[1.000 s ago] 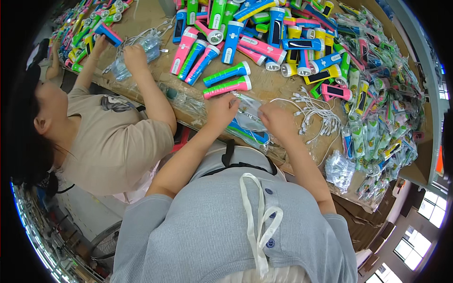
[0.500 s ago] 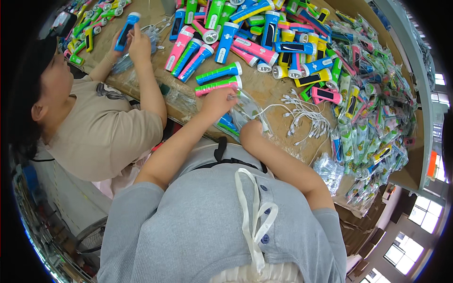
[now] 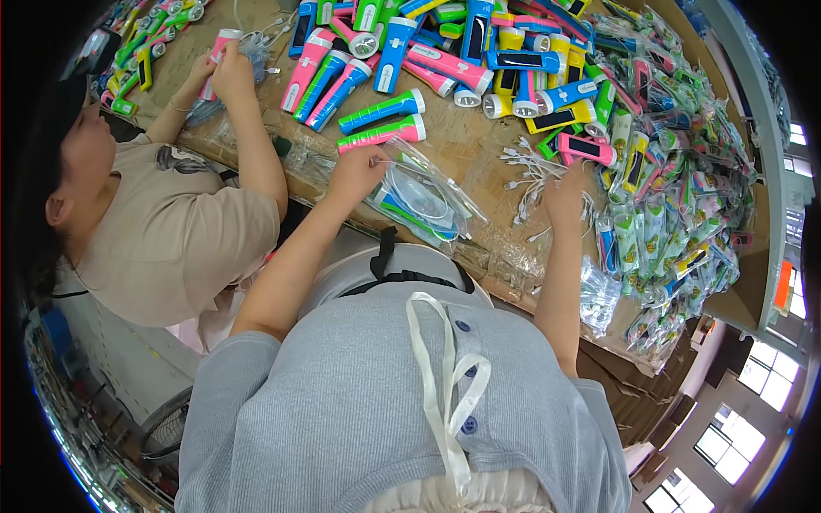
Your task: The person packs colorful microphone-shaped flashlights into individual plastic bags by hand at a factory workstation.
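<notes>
My left hand (image 3: 357, 173) pinches the edge of a clear plastic bag (image 3: 464, 203) at the table's near edge. Inside the bag are a coiled white cable (image 3: 416, 195) and a blue flashlight (image 3: 419, 219). My right hand (image 3: 564, 195) is over a loose bunch of white cables (image 3: 528, 175); its fingertips are too hidden to show whether they grip one. Just beyond my left hand lie a green-and-pink flashlight (image 3: 382, 134) and a blue-and-green flashlight (image 3: 381, 111), side by side.
A heap of colourful flashlights (image 3: 445, 61) covers the table's far side. Bagged flashlights (image 3: 667, 201) are piled high on the right, beside a stack of clear bags (image 3: 600, 295). At my left a co-worker (image 3: 171, 231) holds a pink flashlight (image 3: 221, 51).
My right hand has left the bag and moved right to the white cables. The cable is now coiled in the bag. The co-worker's blue flashlight has given way to a pink one.
</notes>
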`<action>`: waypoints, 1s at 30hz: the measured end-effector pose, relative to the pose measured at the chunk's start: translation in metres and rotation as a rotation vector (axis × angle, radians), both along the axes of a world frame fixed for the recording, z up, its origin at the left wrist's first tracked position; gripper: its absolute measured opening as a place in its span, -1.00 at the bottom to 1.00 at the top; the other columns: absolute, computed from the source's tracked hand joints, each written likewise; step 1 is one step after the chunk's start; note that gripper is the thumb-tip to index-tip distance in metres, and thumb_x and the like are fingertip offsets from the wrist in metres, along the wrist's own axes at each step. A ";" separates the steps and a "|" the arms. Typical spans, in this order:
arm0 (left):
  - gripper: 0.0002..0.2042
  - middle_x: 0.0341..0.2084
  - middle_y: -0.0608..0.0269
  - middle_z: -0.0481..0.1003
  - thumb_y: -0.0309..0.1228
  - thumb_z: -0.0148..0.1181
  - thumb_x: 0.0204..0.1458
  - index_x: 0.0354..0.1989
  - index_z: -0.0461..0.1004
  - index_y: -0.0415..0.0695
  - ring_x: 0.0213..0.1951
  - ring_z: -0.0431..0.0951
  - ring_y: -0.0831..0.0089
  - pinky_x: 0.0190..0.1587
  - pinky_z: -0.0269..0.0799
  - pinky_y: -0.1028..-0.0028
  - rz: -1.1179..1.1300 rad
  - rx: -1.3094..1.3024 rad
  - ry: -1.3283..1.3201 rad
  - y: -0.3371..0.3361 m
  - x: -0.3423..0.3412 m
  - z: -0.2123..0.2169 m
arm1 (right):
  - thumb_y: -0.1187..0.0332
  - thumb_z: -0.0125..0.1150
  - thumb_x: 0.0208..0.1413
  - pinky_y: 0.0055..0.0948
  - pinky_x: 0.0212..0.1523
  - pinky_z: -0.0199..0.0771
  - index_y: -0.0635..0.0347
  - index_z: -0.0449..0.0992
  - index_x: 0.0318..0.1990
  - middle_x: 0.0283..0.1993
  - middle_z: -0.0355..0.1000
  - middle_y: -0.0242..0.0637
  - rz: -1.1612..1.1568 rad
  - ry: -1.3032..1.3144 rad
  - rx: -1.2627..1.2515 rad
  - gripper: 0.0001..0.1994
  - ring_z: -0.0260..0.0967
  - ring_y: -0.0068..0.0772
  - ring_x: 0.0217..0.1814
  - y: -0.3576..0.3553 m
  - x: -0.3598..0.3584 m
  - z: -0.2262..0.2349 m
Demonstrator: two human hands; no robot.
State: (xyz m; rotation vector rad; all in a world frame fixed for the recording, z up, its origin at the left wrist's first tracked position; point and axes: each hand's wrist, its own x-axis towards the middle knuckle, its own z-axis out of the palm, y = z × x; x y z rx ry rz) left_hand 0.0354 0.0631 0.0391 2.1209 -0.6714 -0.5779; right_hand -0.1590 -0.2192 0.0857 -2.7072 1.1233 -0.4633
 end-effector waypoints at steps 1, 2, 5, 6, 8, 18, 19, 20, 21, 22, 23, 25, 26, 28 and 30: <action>-0.89 -0.57 0.14 0.48 -0.40 0.16 -0.18 -0.45 0.51 -0.11 -0.49 0.49 0.30 -0.42 0.37 0.38 0.007 -0.021 -0.019 0.000 -0.002 -0.001 | 0.40 0.06 -0.08 -0.19 -0.08 0.30 0.22 0.31 -0.05 -0.15 0.35 0.00 -0.105 -0.008 -0.328 -0.63 0.30 0.01 -0.12 0.005 -0.009 0.007; -0.89 -0.57 0.14 0.48 -0.40 0.16 -0.18 -0.46 0.50 -0.11 -0.48 0.49 0.30 -0.42 0.37 0.38 0.013 -0.042 -0.042 -0.002 -0.002 -0.002 | 0.40 0.06 -0.08 -0.19 -0.08 0.30 0.22 0.31 -0.05 -0.15 0.35 0.00 -0.103 -0.011 -0.328 -0.63 0.30 0.01 -0.12 0.015 -0.014 0.015; -0.90 -0.57 0.13 0.47 -0.40 0.16 -0.18 -0.47 0.50 -0.11 -0.48 0.48 0.25 -0.41 0.36 0.34 0.023 -0.024 -0.052 -0.009 -0.006 0.004 | 0.38 0.17 -0.14 -0.20 -0.12 0.33 0.22 0.38 -0.14 -0.19 0.36 -0.07 0.332 0.026 0.063 -0.67 0.31 -0.04 -0.14 0.078 -0.027 0.023; -0.90 -0.57 0.13 0.47 -0.40 0.16 -0.18 -0.47 0.50 -0.11 -0.48 0.48 0.25 -0.41 0.36 0.34 0.016 -0.024 -0.055 -0.009 -0.006 0.005 | 0.38 0.18 -0.15 -0.22 -0.14 0.34 0.23 0.40 -0.19 -0.20 0.36 -0.08 0.435 0.124 0.156 -0.69 0.32 -0.07 -0.14 0.099 -0.031 0.021; -0.91 -0.63 0.16 0.41 -0.42 0.15 -0.17 -0.48 0.48 -0.15 -0.55 0.43 0.32 -0.49 0.31 0.40 -0.043 -0.104 -0.388 -0.011 -0.006 0.005 | 0.34 0.20 -0.16 -0.27 -0.16 0.36 0.22 0.43 -0.25 -0.24 0.37 -0.10 0.541 0.091 0.242 -0.73 0.33 -0.11 -0.15 0.119 -0.034 0.001; -0.87 -0.69 0.17 0.39 -0.36 0.13 -0.08 -0.39 0.47 -0.13 -0.62 0.42 0.37 -0.55 0.29 0.42 0.102 -0.047 -0.149 -0.007 -0.021 -0.002 | 0.38 0.08 -0.08 -0.26 -0.21 0.36 0.21 0.40 -0.18 -0.34 0.40 -0.09 0.527 -0.068 0.562 -0.74 0.36 -0.10 -0.19 0.102 0.058 0.010; -0.86 -0.71 0.19 0.39 -0.38 0.10 -0.04 -0.35 0.46 -0.15 -0.64 0.42 0.42 -0.57 0.29 0.44 0.106 -0.117 -0.098 -0.004 -0.025 -0.014 | 0.36 0.08 -0.07 -0.25 -0.20 0.35 0.21 0.39 -0.16 -0.38 0.40 -0.07 0.563 -0.074 0.454 -0.72 0.36 -0.09 -0.20 0.100 0.082 0.001; -0.85 -0.72 0.20 0.39 -0.40 0.06 -0.01 -0.31 0.45 -0.17 -0.66 0.42 0.46 -0.58 0.29 0.47 0.105 -0.190 -0.043 -0.003 -0.028 -0.021 | 0.34 0.10 -0.07 -0.23 -0.18 0.34 0.20 0.39 -0.15 -0.34 0.40 -0.08 0.595 -0.050 0.416 -0.71 0.35 -0.08 -0.18 0.101 0.108 -0.006; -0.85 -0.72 0.20 0.39 -0.40 0.06 -0.01 -0.31 0.45 -0.17 -0.66 0.42 0.46 -0.58 0.29 0.47 0.112 -0.191 -0.038 -0.002 -0.031 -0.021 | 0.31 0.12 -0.07 -0.21 -0.17 0.33 0.18 0.39 -0.14 -0.31 0.40 -0.08 0.626 -0.026 0.378 -0.69 0.34 -0.08 -0.16 0.102 0.127 -0.012; -0.86 -0.68 0.14 0.42 -0.42 0.06 -0.02 -0.33 0.45 -0.19 -0.63 0.44 0.37 -0.54 0.31 0.41 0.122 -0.220 -0.008 0.001 -0.034 -0.020 | 0.31 0.12 -0.07 -0.21 -0.17 0.33 0.18 0.39 -0.14 -0.31 0.40 -0.08 0.639 -0.020 0.378 -0.69 0.34 -0.08 -0.16 0.098 0.138 -0.024; -0.87 -0.63 0.07 0.45 -0.44 0.06 -0.04 -0.35 0.45 -0.21 -0.59 0.47 0.27 -0.50 0.33 0.35 0.126 -0.253 0.021 0.000 -0.035 -0.019 | 0.28 0.16 -0.10 -0.20 -0.17 0.32 0.17 0.39 -0.13 -0.28 0.40 -0.09 0.764 0.018 0.290 -0.67 0.33 -0.07 -0.14 0.092 0.148 -0.040; -0.88 -0.65 0.08 0.44 -0.45 0.05 -0.04 -0.35 0.45 -0.21 -0.62 0.46 0.31 -0.53 0.33 0.37 0.150 -0.269 0.105 0.002 -0.036 -0.010 | 0.25 0.19 -0.12 -0.19 -0.17 0.32 0.15 0.40 -0.13 -0.25 0.40 -0.10 0.916 0.063 0.200 -0.64 0.31 -0.06 -0.13 0.087 0.159 -0.049; -0.88 -0.66 0.10 0.44 -0.46 0.05 -0.04 -0.35 0.44 -0.21 -0.65 0.46 0.34 -0.56 0.32 0.39 0.156 -0.279 0.193 0.006 -0.036 -0.005 | 0.24 0.24 -0.17 -0.21 -0.14 0.31 0.13 0.39 -0.12 -0.21 0.39 -0.11 0.946 0.065 0.212 -0.59 0.30 -0.07 -0.11 0.084 0.159 -0.049; -0.89 -0.70 0.16 0.43 -0.48 0.05 -0.03 -0.34 0.43 -0.22 -0.67 0.44 0.44 -0.59 0.31 0.47 0.179 -0.291 0.267 0.011 -0.030 0.006 | 0.22 0.29 -0.23 -0.23 -0.11 0.31 0.11 0.38 -0.10 -0.17 0.38 -0.12 0.983 0.093 0.225 -0.54 0.29 -0.07 -0.09 0.084 0.156 -0.042; -0.89 -0.73 0.22 0.41 -0.49 0.05 -0.02 -0.34 0.43 -0.24 -0.69 0.43 0.54 -0.63 0.29 0.55 0.187 -0.301 0.339 0.012 -0.034 0.008 | 0.22 0.35 -0.28 -0.34 -0.09 0.32 0.14 0.35 -0.08 -0.15 0.37 -0.16 0.780 -0.012 0.391 -0.47 0.32 -0.20 -0.09 0.086 0.144 -0.009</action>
